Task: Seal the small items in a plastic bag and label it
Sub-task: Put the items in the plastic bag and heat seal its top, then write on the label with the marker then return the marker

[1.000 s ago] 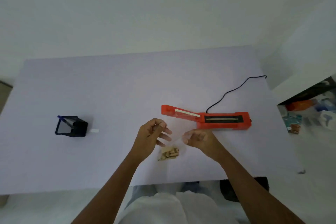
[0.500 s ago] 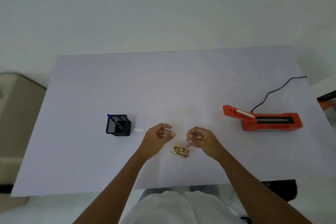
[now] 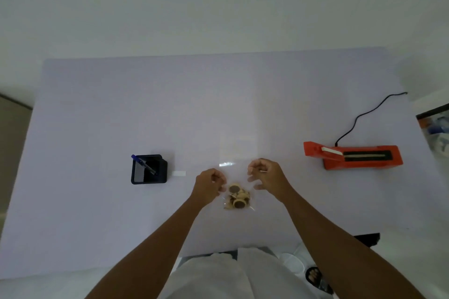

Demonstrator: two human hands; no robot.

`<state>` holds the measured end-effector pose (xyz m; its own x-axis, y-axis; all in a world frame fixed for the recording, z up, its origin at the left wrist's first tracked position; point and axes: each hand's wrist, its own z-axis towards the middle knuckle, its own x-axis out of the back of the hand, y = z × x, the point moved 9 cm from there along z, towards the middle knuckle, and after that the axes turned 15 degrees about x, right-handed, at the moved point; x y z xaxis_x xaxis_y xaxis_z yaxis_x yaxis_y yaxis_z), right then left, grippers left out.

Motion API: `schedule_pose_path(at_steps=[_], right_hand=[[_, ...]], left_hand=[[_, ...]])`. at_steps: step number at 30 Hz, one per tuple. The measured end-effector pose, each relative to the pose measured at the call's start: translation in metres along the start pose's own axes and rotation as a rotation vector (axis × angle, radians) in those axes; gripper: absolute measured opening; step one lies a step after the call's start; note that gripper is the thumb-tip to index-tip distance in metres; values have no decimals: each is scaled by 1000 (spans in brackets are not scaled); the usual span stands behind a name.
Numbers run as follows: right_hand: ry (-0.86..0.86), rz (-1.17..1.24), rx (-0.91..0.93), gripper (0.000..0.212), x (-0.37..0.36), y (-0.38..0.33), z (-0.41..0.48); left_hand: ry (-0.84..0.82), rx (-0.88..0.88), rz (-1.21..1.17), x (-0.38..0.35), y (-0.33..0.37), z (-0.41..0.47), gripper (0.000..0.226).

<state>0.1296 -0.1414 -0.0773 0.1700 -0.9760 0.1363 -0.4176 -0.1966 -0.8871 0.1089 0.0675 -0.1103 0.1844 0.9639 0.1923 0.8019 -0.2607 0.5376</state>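
A clear plastic bag [image 3: 239,153] lies flat on the pale table [image 3: 97,116] in front of me, with several small round cork-coloured items [image 3: 238,198] bunched at its near end. My left hand [image 3: 207,188] has its fingers curled and pinches the bag's left edge beside the items. To the bag's right is my right hand [image 3: 268,177], its fingers loosely curled and spread, holding nothing that I can see. A small white label [image 3: 179,173] lies to the left. The red heat sealer [image 3: 352,156] sits at the right with its lid raised.
A black pen holder [image 3: 148,169] with a blue pen [image 3: 143,165] stands left of the label. The sealer's black cord [image 3: 364,114] runs to the table's far right edge. Cluttered shelving [image 3: 435,126] shows beyond that edge.
My head has turned, so the sealer now appears further right. The bag has settled flat on the table, my hands have moved slightly apart, and my right fingers have spread.
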Motion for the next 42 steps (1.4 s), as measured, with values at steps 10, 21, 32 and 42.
schedule_pose_path(at_steps=[10,21,32,42], right_hand=[[88,-63,-78,15,9,18,12],[140,-158,-80,29,8,14,13],[212,-372,295,13,-62,-72,6],[-74,-456,485,9,-234,-127,16]], left_hand=[[45,127,-20,-4,-6,8,18],[112,32,145,8,-3,-7,15],[494,-325,8,158,24,-83,2],[462,-91,246,256,-33,-49,24]])
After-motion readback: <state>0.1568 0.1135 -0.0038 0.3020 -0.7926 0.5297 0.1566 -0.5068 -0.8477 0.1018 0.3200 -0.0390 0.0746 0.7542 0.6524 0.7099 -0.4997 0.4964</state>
